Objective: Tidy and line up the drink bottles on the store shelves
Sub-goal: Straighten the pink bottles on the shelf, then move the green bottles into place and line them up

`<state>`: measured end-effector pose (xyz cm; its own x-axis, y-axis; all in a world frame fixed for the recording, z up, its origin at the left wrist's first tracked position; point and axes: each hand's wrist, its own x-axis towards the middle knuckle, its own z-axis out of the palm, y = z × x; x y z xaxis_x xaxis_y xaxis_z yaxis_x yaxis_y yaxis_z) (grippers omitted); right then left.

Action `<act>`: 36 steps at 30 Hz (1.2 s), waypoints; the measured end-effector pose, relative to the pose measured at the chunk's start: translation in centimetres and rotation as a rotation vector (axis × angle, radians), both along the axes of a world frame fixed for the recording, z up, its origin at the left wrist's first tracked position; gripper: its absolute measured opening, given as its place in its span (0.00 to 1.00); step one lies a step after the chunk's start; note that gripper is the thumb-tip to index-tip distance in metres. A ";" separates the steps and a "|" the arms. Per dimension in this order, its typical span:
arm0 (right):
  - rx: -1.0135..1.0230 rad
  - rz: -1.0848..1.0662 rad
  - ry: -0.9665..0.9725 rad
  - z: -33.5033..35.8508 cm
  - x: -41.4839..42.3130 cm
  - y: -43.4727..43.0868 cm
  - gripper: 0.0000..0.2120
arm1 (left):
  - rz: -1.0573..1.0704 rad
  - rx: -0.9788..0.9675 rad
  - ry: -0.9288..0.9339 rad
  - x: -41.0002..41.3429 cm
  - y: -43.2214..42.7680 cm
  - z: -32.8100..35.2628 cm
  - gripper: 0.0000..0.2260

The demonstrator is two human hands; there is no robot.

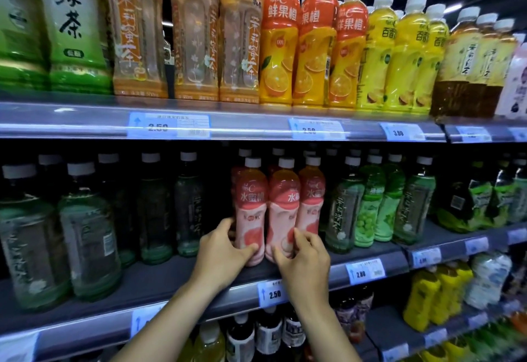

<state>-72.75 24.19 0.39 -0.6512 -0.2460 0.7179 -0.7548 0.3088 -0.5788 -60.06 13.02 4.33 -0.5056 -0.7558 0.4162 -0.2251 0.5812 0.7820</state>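
Three pink peach-drink bottles with white caps stand side by side at the front of the middle shelf (176,281). My left hand (225,250) wraps the lower part of the left pink bottle (251,207). My right hand (305,256) grips the base of the middle pink bottle (283,207), fingers curled round its right side. The right pink bottle (312,199) stands untouched just behind my right fingers. More pink bottles stand in rows behind them, mostly hidden.
Dark green tea bottles (85,233) fill the middle shelf to the left, light green bottles (370,204) to the right. The upper shelf holds green tea, honey tea, orange (279,42) and yellow bottles. Price tags (273,293) line the shelf edges. Lower shelves hold more bottles.
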 end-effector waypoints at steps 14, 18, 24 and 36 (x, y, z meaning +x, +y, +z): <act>0.036 0.045 -0.047 0.7 0.2 0.3 0.20 | 0.025 -0.054 -0.031 -0.1 0.2 -0.1 0.21; 0.016 0.093 -0.061 0.8 0.2 1.1 0.17 | 0.044 -0.096 -0.021 0.3 0.5 -0.2 0.25; -0.051 0.090 -0.003 0.9 0.7 2.3 0.18 | 0.059 -0.128 0.109 1.4 1.5 0.0 0.26; -0.054 -0.025 0.023 1.2 -3.1 8.1 0.06 | -0.126 -0.321 0.215 -3.5 8.4 0.7 0.12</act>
<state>-75.89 32.27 1.55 -0.6395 -0.1901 0.7449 -0.7607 0.2963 -0.5775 -63.55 21.47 5.04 -0.4615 -0.5080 0.7273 0.0120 0.8162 0.5777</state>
